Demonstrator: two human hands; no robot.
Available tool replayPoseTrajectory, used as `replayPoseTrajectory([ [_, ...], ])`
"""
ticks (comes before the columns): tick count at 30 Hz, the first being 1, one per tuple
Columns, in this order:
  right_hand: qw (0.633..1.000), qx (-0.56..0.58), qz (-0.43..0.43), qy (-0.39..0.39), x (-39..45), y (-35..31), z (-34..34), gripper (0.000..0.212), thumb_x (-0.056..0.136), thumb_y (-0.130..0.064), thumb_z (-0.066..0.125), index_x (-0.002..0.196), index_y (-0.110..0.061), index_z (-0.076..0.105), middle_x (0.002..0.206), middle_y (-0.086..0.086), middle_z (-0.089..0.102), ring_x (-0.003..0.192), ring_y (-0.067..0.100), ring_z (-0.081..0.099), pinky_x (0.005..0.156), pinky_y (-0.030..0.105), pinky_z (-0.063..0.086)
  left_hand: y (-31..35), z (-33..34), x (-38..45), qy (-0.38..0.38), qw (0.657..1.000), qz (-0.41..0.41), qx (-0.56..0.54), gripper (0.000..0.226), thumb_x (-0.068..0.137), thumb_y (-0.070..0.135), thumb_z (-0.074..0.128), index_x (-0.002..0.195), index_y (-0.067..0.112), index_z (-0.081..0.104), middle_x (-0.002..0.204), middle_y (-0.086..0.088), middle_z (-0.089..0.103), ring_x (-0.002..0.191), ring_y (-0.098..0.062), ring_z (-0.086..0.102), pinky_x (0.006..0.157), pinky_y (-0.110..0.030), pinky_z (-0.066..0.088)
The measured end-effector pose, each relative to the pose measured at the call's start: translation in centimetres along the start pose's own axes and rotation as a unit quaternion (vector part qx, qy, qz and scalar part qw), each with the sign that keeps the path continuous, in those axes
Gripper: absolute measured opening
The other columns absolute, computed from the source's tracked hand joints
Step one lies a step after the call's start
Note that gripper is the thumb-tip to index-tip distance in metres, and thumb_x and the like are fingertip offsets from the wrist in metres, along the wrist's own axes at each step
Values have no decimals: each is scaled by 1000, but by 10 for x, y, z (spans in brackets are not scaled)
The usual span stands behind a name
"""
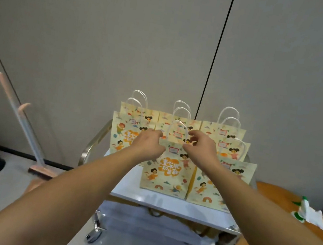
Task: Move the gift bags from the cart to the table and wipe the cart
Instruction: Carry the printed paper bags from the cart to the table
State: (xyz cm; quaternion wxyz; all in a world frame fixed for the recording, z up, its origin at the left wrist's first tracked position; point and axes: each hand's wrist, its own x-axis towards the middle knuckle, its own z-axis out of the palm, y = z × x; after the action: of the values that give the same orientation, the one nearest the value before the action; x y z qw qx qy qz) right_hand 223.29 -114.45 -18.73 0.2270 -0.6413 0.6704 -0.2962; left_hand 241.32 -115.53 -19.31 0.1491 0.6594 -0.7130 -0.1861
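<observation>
Several cream gift bags with cartoon prints and white cord handles stand in rows on the white top of a steel cart (126, 188). The front middle gift bag (167, 173) stands between my hands. My left hand (149, 143) is at the left top edge of that bag, fingers curled at its rim. My right hand (200, 146) is at the bag's right side, with thumb and fingers curled near the white handle (178, 124). Whether either hand truly grips the bag or handle is not plain.
A round wooden table (282, 203) stands to the right, with a pack of wet wipes (309, 213) on it. A broom (25, 124) leans on the grey wall at left. Dark objects lie on the floor at far left. The cart has a lower shelf (142, 223) and castors.
</observation>
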Motion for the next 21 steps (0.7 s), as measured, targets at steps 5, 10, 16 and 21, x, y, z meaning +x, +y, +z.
replayPoseTrajectory([
  [5, 999, -31, 7, 16, 43, 3, 11, 49, 88, -25, 73, 135, -22, 60, 119, 3, 67, 95, 19, 65, 80, 35, 57, -3, 15, 45, -5, 1000, -16, -10, 52, 92, 34, 64, 140, 18, 52, 138, -7, 53, 127, -29, 49, 103, -42, 47],
  [10, 999, -43, -7, 1, 83, 3, 18, 54, 86, -34, 75, 136, -23, 58, 129, 1, 63, 113, 22, 61, 95, 42, 53, -7, 23, 83, -7, 1000, -27, 1, 55, 94, 39, 64, 143, 18, 51, 142, -7, 51, 130, -28, 48, 104, -39, 44],
  [16, 996, -18, -60, -62, 121, -2, 29, 65, 80, -44, 81, 137, -24, 57, 120, -2, 66, 107, 17, 62, 89, 36, 54, -18, 24, 106, -22, 998, -56, 27, 56, 92, 36, 67, 143, 19, 51, 144, -7, 49, 133, -28, 44, 108, -41, 42],
  [21, 986, 5, -130, -103, 154, -36, 39, 67, 80, -50, 80, 137, -24, 56, 125, -2, 63, 107, 18, 63, 90, 40, 56, -28, 14, 117, 4, 994, -109, 20, 52, 93, 29, 68, 142, 19, 52, 139, -4, 51, 124, -26, 51, 98, -39, 52],
])
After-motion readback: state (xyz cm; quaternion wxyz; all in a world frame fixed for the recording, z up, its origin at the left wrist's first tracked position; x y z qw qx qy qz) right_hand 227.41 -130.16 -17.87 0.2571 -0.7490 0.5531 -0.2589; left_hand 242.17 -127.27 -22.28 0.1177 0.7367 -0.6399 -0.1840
